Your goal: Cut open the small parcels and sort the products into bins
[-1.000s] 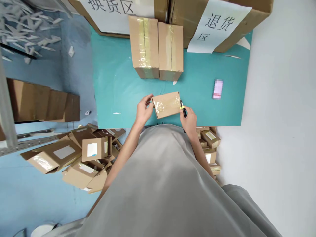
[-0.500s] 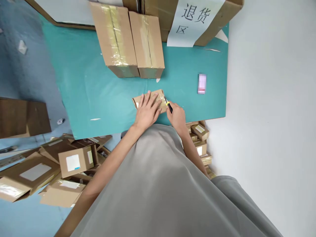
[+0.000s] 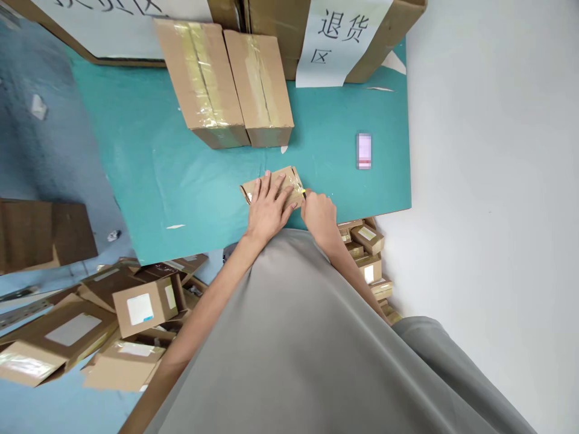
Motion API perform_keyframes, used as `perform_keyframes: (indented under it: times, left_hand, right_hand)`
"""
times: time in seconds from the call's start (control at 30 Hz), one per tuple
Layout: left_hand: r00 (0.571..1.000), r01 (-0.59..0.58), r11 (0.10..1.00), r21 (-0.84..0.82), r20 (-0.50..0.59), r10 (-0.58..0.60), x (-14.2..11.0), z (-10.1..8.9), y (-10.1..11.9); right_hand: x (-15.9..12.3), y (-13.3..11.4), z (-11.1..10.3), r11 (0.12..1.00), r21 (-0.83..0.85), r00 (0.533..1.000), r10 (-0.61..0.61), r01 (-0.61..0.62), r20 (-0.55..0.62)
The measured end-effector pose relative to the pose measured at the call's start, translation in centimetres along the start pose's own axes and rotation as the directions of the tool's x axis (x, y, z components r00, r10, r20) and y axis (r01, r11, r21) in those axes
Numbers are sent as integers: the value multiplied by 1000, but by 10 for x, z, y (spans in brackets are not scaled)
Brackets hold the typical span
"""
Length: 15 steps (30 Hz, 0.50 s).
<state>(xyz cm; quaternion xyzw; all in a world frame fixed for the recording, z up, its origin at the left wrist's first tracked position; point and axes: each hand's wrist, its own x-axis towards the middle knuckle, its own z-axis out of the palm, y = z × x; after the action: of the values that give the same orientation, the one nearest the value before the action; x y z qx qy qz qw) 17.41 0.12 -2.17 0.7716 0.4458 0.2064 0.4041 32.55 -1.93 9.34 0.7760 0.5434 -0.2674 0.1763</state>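
Note:
A small flat cardboard box (image 3: 290, 178) lies on the green table near its front edge, with clear tape over its right end. Across its top my left hand (image 3: 268, 205) rests with fingers spread. My right hand (image 3: 319, 215) is closed around a utility knife (image 3: 304, 193) at the box's right edge. Only a bit of the knife's yellow and black body shows; its blade is hidden from me.
Two taped cartons (image 3: 259, 90) stand behind the box, before larger boxes bearing a white paper sign (image 3: 341, 42). A phone-like pink item (image 3: 363, 150) lies to the right. Many cartons (image 3: 145, 304) are piled on the floor at left, more (image 3: 368, 241) under the table's right side.
My right hand has turned and drawn the knife down along the box's right edge, so less of the knife shows. My left hand stays on the box. The whole view has shifted slightly.

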Motion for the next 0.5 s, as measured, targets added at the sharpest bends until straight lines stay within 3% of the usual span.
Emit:
perform_keyframes:
  times: [0.2, 0.37, 0.5]
  left_hand:
    - [1000, 0, 1000, 20, 7, 0, -5, 2, -1]
    - [1000, -24, 998, 64, 9, 24, -6, 3, -3]
    - [999, -27, 995, 96, 22, 25, -6, 2, -3]
  right_hand:
    - [-22, 15, 15, 1000, 3, 999, 24, -24, 48]
    - [-30, 15, 4, 999, 49, 1000, 2, -2, -6]
    - [-16, 10, -3, 993, 110, 996, -41, 49, -80]
